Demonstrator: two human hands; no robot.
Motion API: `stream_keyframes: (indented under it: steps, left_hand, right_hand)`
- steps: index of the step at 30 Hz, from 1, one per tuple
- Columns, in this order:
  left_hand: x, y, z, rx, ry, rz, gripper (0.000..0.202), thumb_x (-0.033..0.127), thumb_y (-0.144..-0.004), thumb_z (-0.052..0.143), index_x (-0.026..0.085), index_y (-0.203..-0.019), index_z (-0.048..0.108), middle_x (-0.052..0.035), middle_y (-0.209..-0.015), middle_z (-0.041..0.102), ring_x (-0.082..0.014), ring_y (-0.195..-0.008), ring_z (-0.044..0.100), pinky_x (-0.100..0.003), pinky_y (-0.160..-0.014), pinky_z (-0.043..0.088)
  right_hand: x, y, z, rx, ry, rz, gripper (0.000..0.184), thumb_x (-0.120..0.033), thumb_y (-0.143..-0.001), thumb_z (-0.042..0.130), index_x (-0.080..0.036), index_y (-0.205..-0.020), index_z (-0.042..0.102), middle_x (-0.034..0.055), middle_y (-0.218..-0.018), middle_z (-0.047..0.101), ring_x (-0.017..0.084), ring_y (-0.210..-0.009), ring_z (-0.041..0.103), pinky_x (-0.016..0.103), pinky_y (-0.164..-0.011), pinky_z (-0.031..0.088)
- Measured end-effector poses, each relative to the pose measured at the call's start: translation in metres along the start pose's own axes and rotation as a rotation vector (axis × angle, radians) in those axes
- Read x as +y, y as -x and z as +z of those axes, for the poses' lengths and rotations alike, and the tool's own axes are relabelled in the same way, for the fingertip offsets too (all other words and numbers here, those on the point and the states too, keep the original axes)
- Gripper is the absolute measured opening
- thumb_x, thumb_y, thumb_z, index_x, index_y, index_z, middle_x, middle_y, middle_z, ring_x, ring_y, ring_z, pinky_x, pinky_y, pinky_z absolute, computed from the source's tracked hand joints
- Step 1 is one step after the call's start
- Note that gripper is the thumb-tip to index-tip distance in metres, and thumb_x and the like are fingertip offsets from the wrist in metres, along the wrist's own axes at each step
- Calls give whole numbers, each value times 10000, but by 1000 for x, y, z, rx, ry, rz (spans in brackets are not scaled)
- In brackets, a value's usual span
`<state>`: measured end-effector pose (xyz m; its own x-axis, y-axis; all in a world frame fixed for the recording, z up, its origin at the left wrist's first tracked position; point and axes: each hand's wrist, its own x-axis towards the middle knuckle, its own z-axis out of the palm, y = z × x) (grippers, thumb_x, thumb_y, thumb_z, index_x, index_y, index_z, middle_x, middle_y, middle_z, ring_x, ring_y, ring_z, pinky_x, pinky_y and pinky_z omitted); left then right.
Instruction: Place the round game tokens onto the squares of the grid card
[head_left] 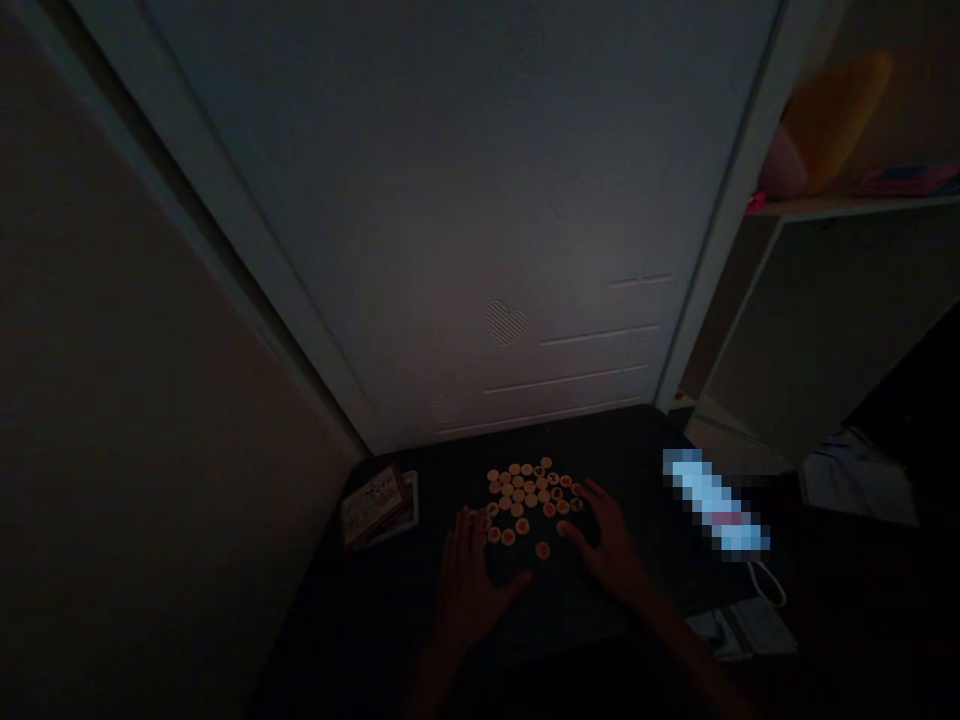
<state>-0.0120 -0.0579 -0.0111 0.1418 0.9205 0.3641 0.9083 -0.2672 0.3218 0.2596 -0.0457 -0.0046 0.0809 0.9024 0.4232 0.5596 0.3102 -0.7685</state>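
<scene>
L hand point(471, 590) & R hand point(609, 548) spread wide, flanking small round tan wood-look discs point(518, 489); prob. light, stiff; pinch rims.

Round Pieces point(518, 489) Lie in a Loose Cluster

From where I stand, I see many small, pale discs lying flat on the dark table point(622, 450). Several carry red marks, some carry dark ones, and others look plain. Most are lying close together. One red-marked piece point(542, 550) lies a little apart, nearer to the person, between the left hand point(469, 580) and the right hand point(609, 540).
</scene>
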Motion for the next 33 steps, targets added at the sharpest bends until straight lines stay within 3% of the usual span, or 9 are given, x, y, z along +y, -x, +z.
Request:
stream_keyframes:
  steps: [6, 11, 16, 20, 22, 26, 29, 33]
  left_hand:
    - [29, -16, 12, 46, 19, -21, 1023, 665, -740, 663, 172, -1545, 268, -196, -1623, 262, -411, -1483, 264, -613, -1146, 317]
    - [34, -32, 14, 82, 48, -34, 963, 661, -781, 634, 178, -1541, 295, -187, -1611, 299, -415, -1479, 269, -620, -1144, 311]
    - [16, -37, 12, 87, 163, -32, 931, 643, -783, 667, 183, -1521, 335, -177, -1595, 336, -395, -1468, 298, -605, -1156, 317]
    - [-13, -44, 0, 151, 427, -91, 558, 532, -890, 586, 209, -1343, 547, -141, -1461, 518, -304, -1359, 480, -509, -1118, 409]
    - [-26, -47, -7, 188, 545, -181, 402, 523, -912, 541, 219, -1147, 660, -113, -1304, 638, -280, -1241, 583, -481, -1090, 437]
    - [-38, -47, -13, 250, 609, -342, 421, 524, -955, 412, 205, -1001, 683, -97, -1037, 728, -270, -1015, 682, -465, -950, 523]
    - [-38, -43, -13, 277, 596, -363, 411, 510, -952, 408, 205, -944, 682, -90, -963, 730, -264, -951, 690, -443, -905, 537]
    - [-35, -40, -12, 297, 585, -364, 379, 483, -948, 421, 213, -915, 685, -80, -942, 730, -253, -932, 692, -410, -888, 538]
  right_hand:
    - [2, -2, -5, -4, -90, 72, 455, -472, -1014, 408, -275, -1412, 506, 103, -1491, 481, 268, -1395, 429, 529, -1174, 335]
    - [0, -3, -6, 4, -114, 100, 455, -496, -1009, 400, -268, -1370, 558, 97, -1444, 538, 267, -1348, 484, 506, -1164, 357]
    - [10, -10, -9, 48, -179, 195, 480, -561, -984, 420, -257, -1298, 617, 99, -1348, 622, 279, -1272, 560, 474, -1119, 421]
    - [29, -31, -13, -7, -269, 326, 536, -632, -957, 413, -249, -1264, 631, 105, -1250, 682, 278, -1067, 689, 450, -943, 557]
    - [37, -46, -13, -86, -274, 301, 533, -613, -963, 409, -235, -1272, 622, 112, -1227, 694, 263, -1004, 716, 418, -866, 590]
    - [41, -82, -4, -194, -206, 239, 417, -482, -946, 513, -233, -1256, 639, 88, -1182, 717, 231, -1010, 716, 363, -856, 587]
    - [36, -109, 10, -293, -116, 180, 362, -373, -929, 537, -235, -1238, 664, 71, -1120, 738, 212, -944, 729, 358, -849, 581]
    - [27, -141, 28, -398, 13, 72, 262, -295, -845, 642, -236, -1073, 756, 62, -1119, 750, 239, -1076, 683, 379, -995, 500]
